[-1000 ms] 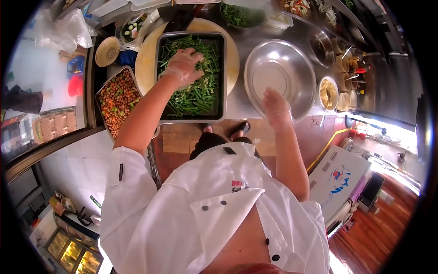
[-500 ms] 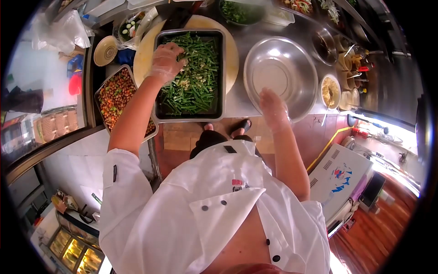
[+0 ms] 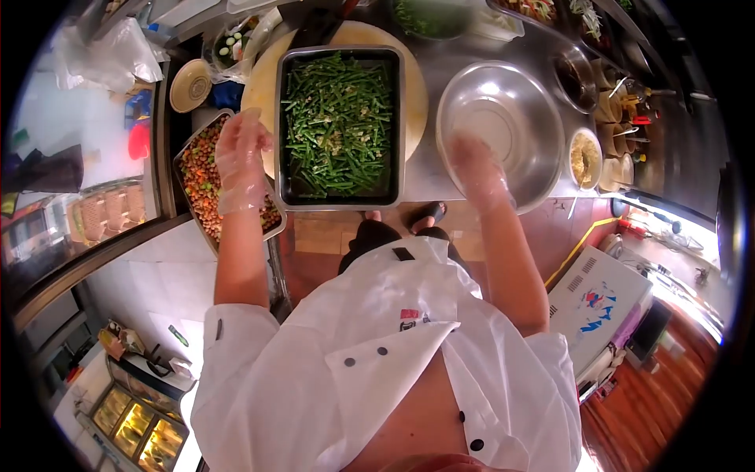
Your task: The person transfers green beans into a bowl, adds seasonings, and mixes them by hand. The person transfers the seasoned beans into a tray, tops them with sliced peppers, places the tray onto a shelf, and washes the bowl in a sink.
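My left hand [image 3: 242, 157], in a clear plastic glove, hovers over the metal tray's mix of brown peanuts and diced carrot [image 3: 203, 177]. Its fingers are loosely bent and apart, with nothing visible in them. Just right of it, a dark rectangular tray [image 3: 399, 126] holds cut green beans with pale chopped bits [image 3: 338, 130]. That tray rests on a round cutting board [image 3: 417, 94]. Also gloved, my right hand [image 3: 478, 173] is at the near left rim of a wide steel bowl [image 3: 543, 118]; motion smears its fingers. No food shows in the bowl.
A small bowl [image 3: 583, 161] of pale chopped food stands right of the steel bowl, near a dark-filled pot [image 3: 576, 82]. A bowl of chopped greens [image 3: 425, 17] is at the back. A tan basket-like dish [image 3: 190, 86] lies left. Seasoning containers [image 3: 617, 130] line the right.
My left hand has left the green beans and moved left over the peanut tray. My right hand has shifted slightly at the steel bowl. The whole view has moved a little.
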The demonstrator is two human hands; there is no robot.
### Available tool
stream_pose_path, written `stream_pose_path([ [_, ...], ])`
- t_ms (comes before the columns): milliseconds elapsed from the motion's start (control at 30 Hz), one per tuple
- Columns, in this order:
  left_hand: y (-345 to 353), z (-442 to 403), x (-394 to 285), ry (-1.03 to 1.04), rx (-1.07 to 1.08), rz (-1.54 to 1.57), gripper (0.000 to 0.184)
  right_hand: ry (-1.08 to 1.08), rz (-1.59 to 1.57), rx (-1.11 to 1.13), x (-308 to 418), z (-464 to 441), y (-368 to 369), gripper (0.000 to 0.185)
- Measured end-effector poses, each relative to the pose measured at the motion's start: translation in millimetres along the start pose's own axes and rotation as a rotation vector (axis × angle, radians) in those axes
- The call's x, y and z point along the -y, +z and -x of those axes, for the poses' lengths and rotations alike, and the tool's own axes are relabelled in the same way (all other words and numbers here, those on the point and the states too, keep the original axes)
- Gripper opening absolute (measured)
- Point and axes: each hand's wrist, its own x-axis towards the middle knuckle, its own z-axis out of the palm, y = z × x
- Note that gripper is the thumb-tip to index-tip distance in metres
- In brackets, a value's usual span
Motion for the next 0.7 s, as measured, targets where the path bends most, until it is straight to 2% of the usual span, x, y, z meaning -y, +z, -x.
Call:
stream_pose_path([
  [67, -0.6, 4.6, 19.3, 0.004, -0.045, 0.031, 0.046, -0.060, -0.055, -0.020, -14.7, -20.2, -11.6, 0.036],
  [133, 1.5, 10.6, 40.1, -0.230, 0.324, 0.174, 0.054, 0.037, 0.267, -0.129, -27.9, -41.1, -26.6, 0.044],
  [167, 5.0, 13.8, 28.2, -0.309, 0.285, 0.122, 0.059, 0.027, 0.259, -0.131, -35.6, -57.1, -38.4, 0.044],
  [233, 6.0, 7.9, 12.6, -0.278, 0.293, 0.108, 0.060, 0.106, 0.795, -0.142, -69.8, -83.2, -75.9, 0.034],
  [300, 10.0, 2.9, 0.7, -0.268, 0.273, 0.004, 0.061, 0.056, 1.278, 0.021, -95.5, -98.0, -106.0, 0.050],
  [333, 17.2, -5.4, -6.7, -0.246, 0.285, -0.004, 0.061, -0.100, 1.575, 0.188, -109.1, -103.2, -121.3, 0.059],
  [400, 33.5, -18.9, -18.4, -0.055, 0.371, -0.324, 0.060, -0.262, 1.817, 0.322, -115.4, -105.2, -130.3, 0.078],
  [467, 59.7, -43.1, -34.7, 0.011, 0.406, -0.398, 0.059, -0.024, 1.639, 0.195, -104.4, -99.9, -123.8, 0.085],
  [533, 98.7, -66.6, -66.8, 0.429, 0.450, -1.024, 0.062, 0.205, 1.438, 0.090, -93.8, -95.7, -115.6, 0.093],
  [600, 132.7, -101.2, -76.1, 0.723, 0.436, -1.171, 0.056, 0.429, 1.216, -0.001, -76.2, -91.6, -105.4, 0.101],
  [700, 193.4, -142.7, -96.6, 0.940, 0.509, -1.344, 0.054, 0.475, 1.191, 0.019, -69.8, -92.9, -103.5, 0.107],
])
